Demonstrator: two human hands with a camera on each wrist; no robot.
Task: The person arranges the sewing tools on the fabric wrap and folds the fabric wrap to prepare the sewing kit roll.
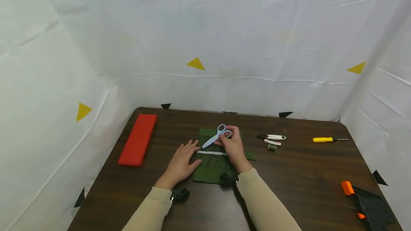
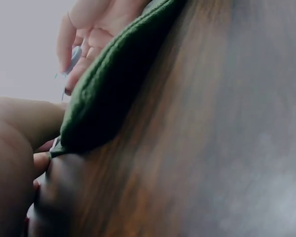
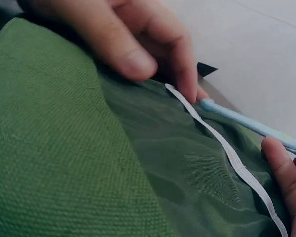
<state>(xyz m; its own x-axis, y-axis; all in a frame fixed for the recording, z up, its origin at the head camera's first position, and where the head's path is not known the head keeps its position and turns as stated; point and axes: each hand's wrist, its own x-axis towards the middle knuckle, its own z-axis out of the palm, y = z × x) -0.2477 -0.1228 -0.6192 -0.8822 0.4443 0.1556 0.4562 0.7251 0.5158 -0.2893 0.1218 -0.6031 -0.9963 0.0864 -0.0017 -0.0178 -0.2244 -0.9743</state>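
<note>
A green cloth pouch [image 1: 210,172] lies flat on the dark wooden table, with a white elastic strip [image 1: 213,153] across it. My right hand [image 1: 235,149] holds light blue scissors [image 1: 210,141] by the handles, above the pouch's upper part. Their closed blades point down and left, the tip close to the left end of the elastic in the right wrist view. My left hand [image 1: 180,163] rests at the pouch's left edge, fingers extended and thumb over the cloth. In the left wrist view the pouch's side [image 2: 108,98] hides part of the right hand.
At far left lies a red case [image 1: 138,140]. Right of the pouch are a black-and-white handled tool [image 1: 276,137], a small whitish strip [image 1: 273,142] and a green spool [image 1: 272,147]. Farther right sit a yellow screwdriver [image 1: 323,139] and a black-and-orange tool [image 1: 374,206].
</note>
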